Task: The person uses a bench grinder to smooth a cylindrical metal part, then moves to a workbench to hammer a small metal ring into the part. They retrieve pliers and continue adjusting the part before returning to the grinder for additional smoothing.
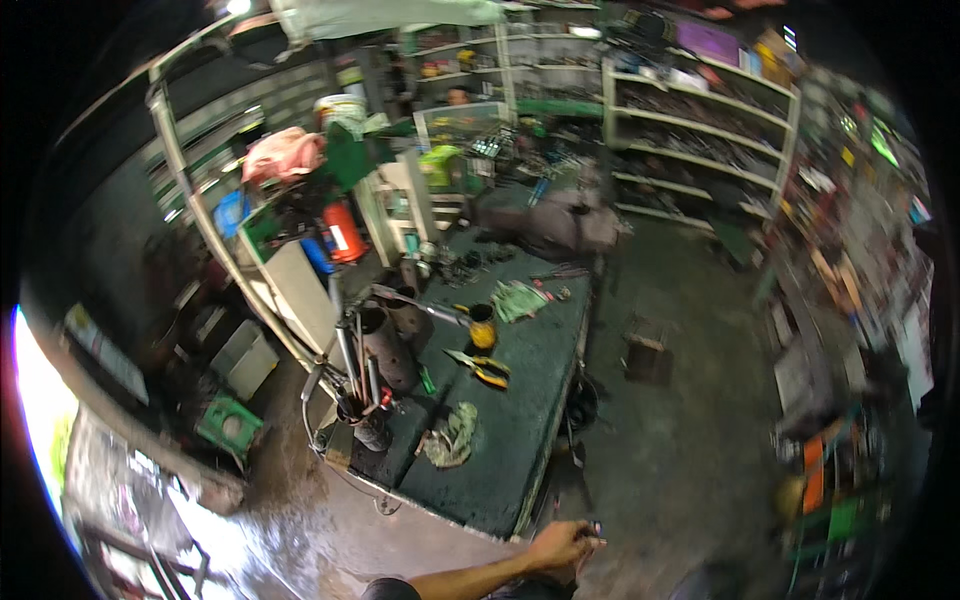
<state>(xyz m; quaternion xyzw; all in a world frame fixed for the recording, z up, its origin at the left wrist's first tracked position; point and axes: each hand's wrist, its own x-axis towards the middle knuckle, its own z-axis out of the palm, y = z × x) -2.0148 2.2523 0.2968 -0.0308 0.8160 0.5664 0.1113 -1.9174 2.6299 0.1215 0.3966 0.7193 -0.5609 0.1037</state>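
My left forearm comes in from the lower edge, reaching rightward. My left hand (563,545) is just off the near right corner of a dark workbench (500,460). Its fingers are curled together, with a small thing at their tips too blurred to name. My right hand does not show. On the bench lie yellow-and-black pliers (487,372), a crumpled greenish rag (453,437) and a second green rag (520,300). A yellow cylindrical part (482,327) stands behind the pliers. Dark metal cylinders (388,350) stand at the bench's left side.
A holder with upright tools (372,432) stands at the bench's near left corner. Shelves of parts (700,140) line the back right. A green stool (229,427) sits on the floor at left. At right are an orange item (813,473) and cluttered racks.
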